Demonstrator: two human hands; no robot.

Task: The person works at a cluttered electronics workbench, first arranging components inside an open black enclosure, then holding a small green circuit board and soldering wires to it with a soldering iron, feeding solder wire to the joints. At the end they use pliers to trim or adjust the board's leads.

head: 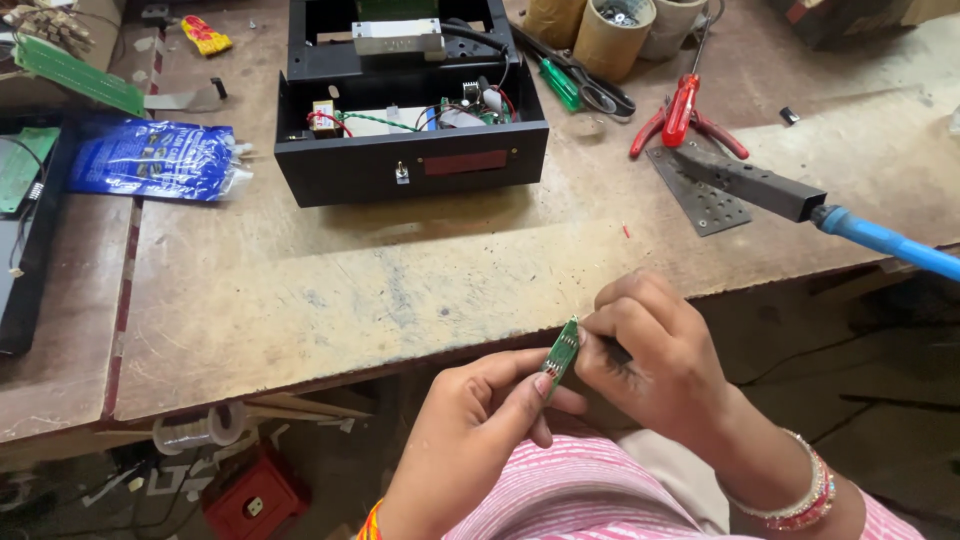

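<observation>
My left hand (480, 420) pinches a small narrow green circuit board (561, 352) by its lower end, in front of the workbench edge and above my lap. My right hand (650, 355) is closed around a thin dark tool, mostly hidden in the fist, and its fingertips touch the top of the board. On the bench straight ahead stands an open black electronics box (410, 165) with wires and parts inside.
A blue-handled soldering iron (800, 205) lies on a perforated metal plate (700, 195) at right, behind it red-handled pliers (685, 110), scissors and cardboard tubes (610, 35). At left lie a blue plastic bag (150, 158) and green boards (75, 70). A solder spool (200, 430) hangs under the bench.
</observation>
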